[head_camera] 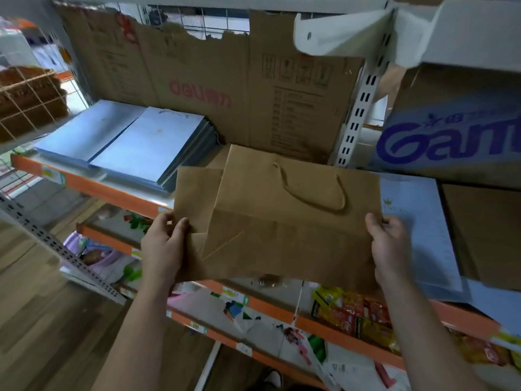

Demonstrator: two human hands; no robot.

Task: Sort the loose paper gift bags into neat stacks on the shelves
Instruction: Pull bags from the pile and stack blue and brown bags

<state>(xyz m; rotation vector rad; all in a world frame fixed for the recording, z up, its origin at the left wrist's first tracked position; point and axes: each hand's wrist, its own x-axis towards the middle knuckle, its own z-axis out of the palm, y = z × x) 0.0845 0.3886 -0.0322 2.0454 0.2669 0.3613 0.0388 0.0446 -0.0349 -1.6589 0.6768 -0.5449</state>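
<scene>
A flat brown paper gift bag [290,230] with a twisted rope handle lies on top of a second, smaller-looking brown bag [194,196] that sticks out to the left. My left hand [165,246] grips the left edge of these brown bags. My right hand [390,244] grips the top bag's right edge. Both bags hang just above the front of the orange-edged shelf [93,187]. On that shelf to the left lie stacks of light blue gift bags [135,142]. More light blue bags [417,230] lie flat on the shelf to the right.
Flattened cardboard boxes [253,88] stand against the back of the shelf. A white upright post [358,114] and a bracket divide the bays. A box with blue lettering [451,131] sits at the right. Lower shelves hold snack packets [349,311] and coloured bags.
</scene>
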